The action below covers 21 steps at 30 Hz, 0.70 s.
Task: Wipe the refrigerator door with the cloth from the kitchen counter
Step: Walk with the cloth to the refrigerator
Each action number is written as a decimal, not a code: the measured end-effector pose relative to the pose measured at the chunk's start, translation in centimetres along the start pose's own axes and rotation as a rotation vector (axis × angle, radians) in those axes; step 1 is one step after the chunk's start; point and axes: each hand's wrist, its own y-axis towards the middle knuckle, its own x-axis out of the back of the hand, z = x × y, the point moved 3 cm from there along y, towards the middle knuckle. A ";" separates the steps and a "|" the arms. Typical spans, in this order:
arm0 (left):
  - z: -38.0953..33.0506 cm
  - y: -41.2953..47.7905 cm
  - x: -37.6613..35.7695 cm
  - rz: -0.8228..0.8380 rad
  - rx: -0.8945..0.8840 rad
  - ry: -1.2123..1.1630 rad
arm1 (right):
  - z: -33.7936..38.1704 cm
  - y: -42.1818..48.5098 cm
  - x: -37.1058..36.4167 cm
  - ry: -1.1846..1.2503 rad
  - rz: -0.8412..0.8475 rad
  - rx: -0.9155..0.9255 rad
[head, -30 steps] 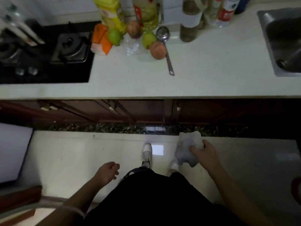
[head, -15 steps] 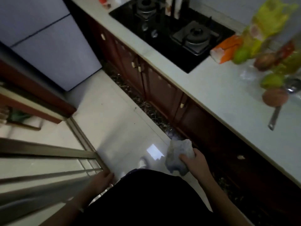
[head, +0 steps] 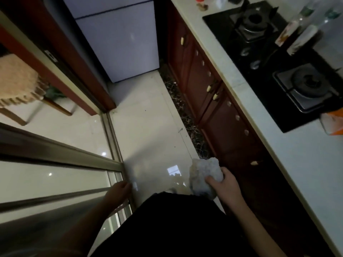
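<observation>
Hands lower-frame as before, refrigerator door [head: 118, 41] now nearer, centred.

Your arms are bare to the frame's edge, no sleeves showing on either. Your left hand [head: 118, 191] and right hand [head: 225, 184] wear no gloves or rings. Your dark, plain black garment [head: 176, 225] fills the lower middle.

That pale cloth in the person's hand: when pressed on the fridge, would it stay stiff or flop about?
Probably floppy: the cloth is bunched into a crumpled wad in the right hand, with a loose part hanging below the fingers. It looks light, since one hand holds it easily. Pressed on the refrigerator door, it would likely flatten.
</observation>
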 end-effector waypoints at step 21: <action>-8.9 3.2 6.2 -0.294 0.332 -0.456 | 27.3 26.2 -7.9 -0.280 0.409 0.269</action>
